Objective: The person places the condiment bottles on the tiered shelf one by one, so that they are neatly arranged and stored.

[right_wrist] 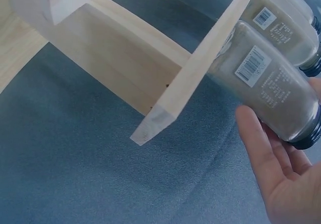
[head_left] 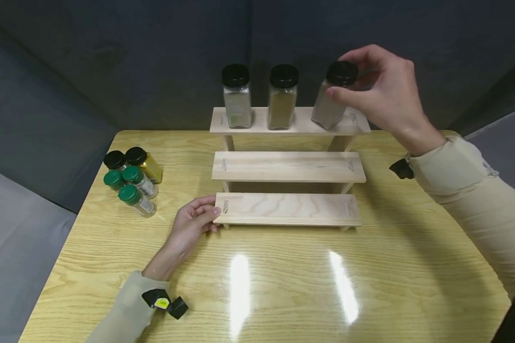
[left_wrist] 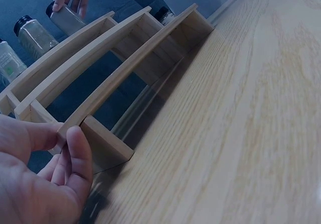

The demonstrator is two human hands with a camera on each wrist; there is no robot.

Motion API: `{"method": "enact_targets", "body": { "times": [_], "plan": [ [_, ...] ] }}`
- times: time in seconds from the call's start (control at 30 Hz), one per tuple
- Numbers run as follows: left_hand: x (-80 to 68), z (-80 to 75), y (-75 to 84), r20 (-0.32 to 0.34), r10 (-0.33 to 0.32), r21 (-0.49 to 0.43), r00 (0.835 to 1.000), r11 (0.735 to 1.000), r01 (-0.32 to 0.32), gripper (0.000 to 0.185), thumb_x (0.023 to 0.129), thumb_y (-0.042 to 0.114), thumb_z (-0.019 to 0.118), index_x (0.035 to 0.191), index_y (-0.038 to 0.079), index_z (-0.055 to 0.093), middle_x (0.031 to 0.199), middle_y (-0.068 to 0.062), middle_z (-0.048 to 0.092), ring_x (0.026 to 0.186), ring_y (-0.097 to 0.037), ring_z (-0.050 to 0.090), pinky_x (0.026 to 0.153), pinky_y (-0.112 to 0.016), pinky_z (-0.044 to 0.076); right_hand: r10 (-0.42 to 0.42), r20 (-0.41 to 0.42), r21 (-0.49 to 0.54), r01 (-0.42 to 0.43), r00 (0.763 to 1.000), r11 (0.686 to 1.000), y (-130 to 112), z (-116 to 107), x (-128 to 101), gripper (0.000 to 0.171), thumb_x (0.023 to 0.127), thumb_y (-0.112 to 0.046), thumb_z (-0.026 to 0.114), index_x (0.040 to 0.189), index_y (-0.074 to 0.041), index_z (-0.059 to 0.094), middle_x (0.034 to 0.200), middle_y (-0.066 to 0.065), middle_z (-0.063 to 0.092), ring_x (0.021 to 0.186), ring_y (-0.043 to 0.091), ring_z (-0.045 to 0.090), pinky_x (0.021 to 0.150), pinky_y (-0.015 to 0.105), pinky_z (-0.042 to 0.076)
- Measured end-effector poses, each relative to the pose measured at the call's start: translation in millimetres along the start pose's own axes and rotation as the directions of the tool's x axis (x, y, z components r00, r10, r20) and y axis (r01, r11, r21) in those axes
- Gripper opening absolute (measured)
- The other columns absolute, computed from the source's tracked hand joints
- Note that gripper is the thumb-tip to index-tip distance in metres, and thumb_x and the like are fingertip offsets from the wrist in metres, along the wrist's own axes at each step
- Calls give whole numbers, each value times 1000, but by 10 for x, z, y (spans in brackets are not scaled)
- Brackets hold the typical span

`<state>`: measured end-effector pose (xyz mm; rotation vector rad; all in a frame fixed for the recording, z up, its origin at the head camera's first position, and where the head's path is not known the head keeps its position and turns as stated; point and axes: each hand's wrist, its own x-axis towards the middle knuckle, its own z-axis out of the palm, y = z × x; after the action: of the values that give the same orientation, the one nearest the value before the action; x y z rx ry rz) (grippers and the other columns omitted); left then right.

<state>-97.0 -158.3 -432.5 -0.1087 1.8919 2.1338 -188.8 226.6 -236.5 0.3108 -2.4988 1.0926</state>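
A three-step wooden rack (head_left: 287,166) stands on the yellow wooden table (head_left: 283,276). My right hand (head_left: 347,81) grips a black-lidded jar of grey powder (head_left: 327,110) near its lid. The jar is tilted, its base on the right end of the top shelf (head_left: 300,125). In the right wrist view the jar (right_wrist: 266,78) lies against the shelf edge (right_wrist: 200,68) with my fingers (right_wrist: 271,153) under it. My left hand (head_left: 210,216) pinches the left end of the bottom shelf; the left wrist view shows its thumb (left_wrist: 80,153) against that end.
Two more black-lidded jars stand upright on the top shelf, one greyish (head_left: 237,97), one brown (head_left: 282,97). Several small jars with green and black lids (head_left: 130,183) cluster at the table's left edge. Dark fabric walls stand behind the table.
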Motion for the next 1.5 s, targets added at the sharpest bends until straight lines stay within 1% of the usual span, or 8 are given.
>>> {"method": "enact_targets", "body": {
  "times": [0.3, 0.53, 0.8, 1.1, 1.2, 1.37, 1.47, 1.5],
  "plan": [
    [12, -8, -6, 1, 2, 11, 1000, 1000, -2, 42, 107, -6, 63, 147, -14, 51, 103, -8, 68, 74, -11, 64, 66, -20, 58, 13, 17, 24, -13, 1000, 1000, 17, -10, -26, 52, 91, -19, 91, 138, -12, 70, 114, -9, 68, 94, 7, 64, 82, 20, 47],
    [19, -20, -28, -4, -12, 15, 1000, 1000, 12, 41, 108, -5, 63, 147, -11, 52, 103, -7, 67, 73, -12, 64, 67, -21, 58, 37, 50, 37, -39, 998, 999, 45, -42, -85, 61, 91, -27, 92, 146, -19, 67, 119, -6, 69, 100, 10, 65, 84, 21, 46],
    [14, -21, -21, -6, -8, 21, 1000, 1000, 9, 42, 108, -5, 63, 148, -12, 51, 103, -7, 68, 74, -12, 64, 67, -21, 58, 69, -13, 70, -68, 998, 995, 153, -238, -251, 57, 90, -22, 91, 143, -21, 71, 125, -5, 72, 103, 9, 67, 79, 19, 47],
    [15, -33, -23, -12, -19, 18, 1000, 1000, 19, 43, 108, -5, 63, 149, -12, 51, 103, -6, 69, 75, -12, 64, 67, -22, 58, 73, -112, 30, -70, 991, 997, 478, -659, -559, 53, 93, -13, 89, 143, -17, 72, 122, -12, 72, 104, 2, 67, 88, 13, 50],
    [16, -36, -26, -20, -23, 17, 1000, 1000, 23, 43, 108, -4, 63, 149, -11, 51, 103, -6, 69, 75, -12, 64, 67, -22, 58, 111, -150, 37, -106, 982, 994, 610, -790, -638, 53, 93, -11, 88, 143, -17, 72, 124, -14, 71, 105, 1, 66, 92, 13, 49],
    [19, -40, -41, -17, -26, 20, 1000, 999, 26, 43, 108, -4, 63, 149, -11, 52, 103, -6, 69, 75, -12, 64, 67, -22, 58, 178, -165, 50, -172, 970, 984, 840, -906, -812, 56, 98, -10, 83, 150, -18, 66, 137, -13, 64, 125, 5, 58, 110, 19, 41],
    [17, -40, -40, -13, -24, 21, 1000, 999, 25, 44, 108, -4, 64, 149, -12, 51, 103, -6, 69, 76, -12, 64, 67, -22, 58, 222, -170, 11, -223, 960, 975, 1000, -938, -899, 58, 100, -15, 81, 154, -22, 62, 143, -17, 59, 130, 2, 53, 114, 21, 38],
    [14, -39, -37, -12, -24, 20, 1000, 1000, 24, 44, 108, -4, 64, 149, -12, 51, 104, -6, 69, 77, -12, 64, 67, -22, 58, 233, -177, 2, -236, 956, 972, 1057, -945, -915, 59, 99, -15, 82, 154, -23, 62, 142, -18, 59, 129, 1, 53, 111, 18, 39]
  ]
}}
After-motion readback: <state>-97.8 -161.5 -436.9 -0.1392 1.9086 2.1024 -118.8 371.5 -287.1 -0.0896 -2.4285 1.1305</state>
